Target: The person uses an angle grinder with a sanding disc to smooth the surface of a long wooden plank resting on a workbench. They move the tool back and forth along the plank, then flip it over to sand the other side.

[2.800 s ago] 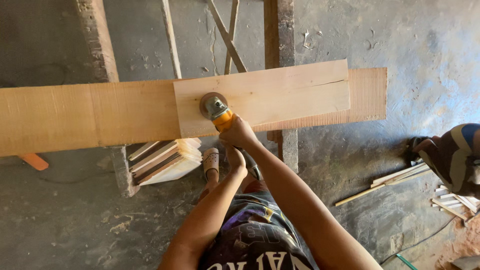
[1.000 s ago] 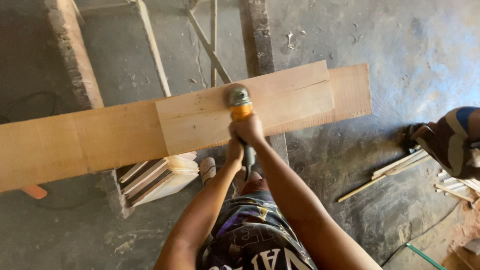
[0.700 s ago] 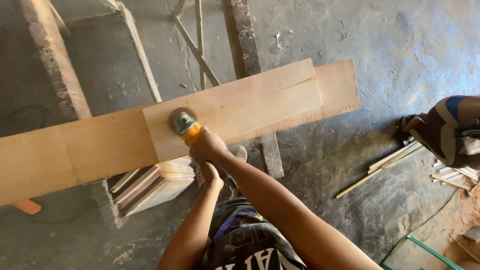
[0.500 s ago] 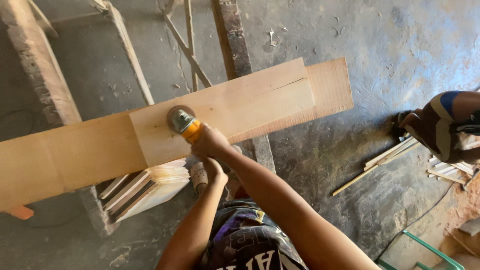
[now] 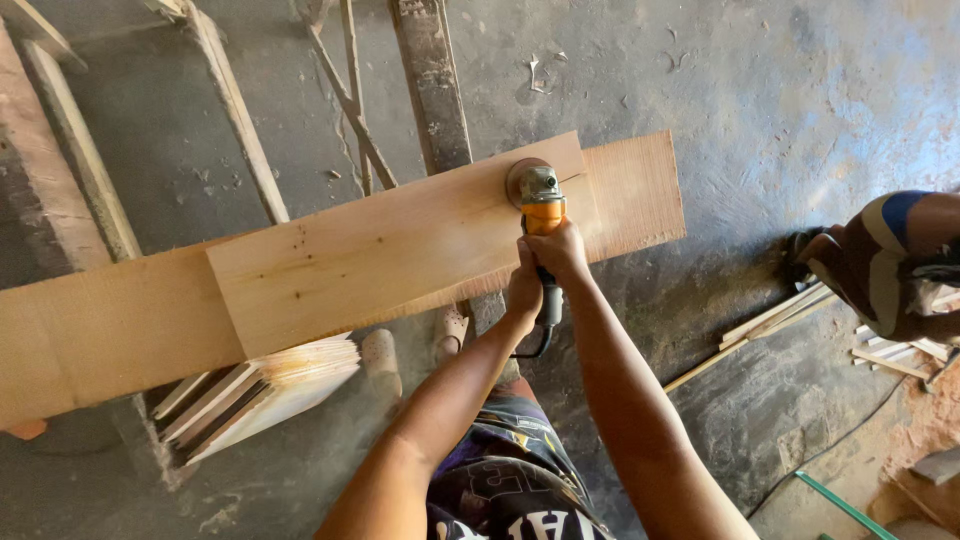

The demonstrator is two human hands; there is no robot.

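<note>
Orange angle grinder (image 5: pixel 540 210) lies with its long axis running almost straight away from the person, disc end pointing up the frame and tail end pointing back toward the body. Its round sanding head rests flat on the upper plank (image 5: pixel 400 245), close to that plank's far long edge and toward its right end. A black cord loops down from the tail of the tool, just below the hands.

Both hands are closed around the tool. The right hand (image 5: pixel 562 252) grasps the orange body just behind the head, fingers wrapped over it. The left hand (image 5: pixel 524 290) grips the dark rear handle, touching the right hand and set nearer the person.

The upper plank is pale, with a few small knots, and its length runs from lower left to upper right across the view. It lies on top of a longer board (image 5: pixel 110 325) that sticks out past it at both ends. A stack of thin boards (image 5: pixel 265 390) sits on the concrete floor (image 5: pixel 780 90) under the near edge, beside the person's feet. Another person (image 5: pixel 890 260) crouches at the right edge, well apart from the planks, with loose wooden strips (image 5: pixel 780 325) lying beside them.
</note>
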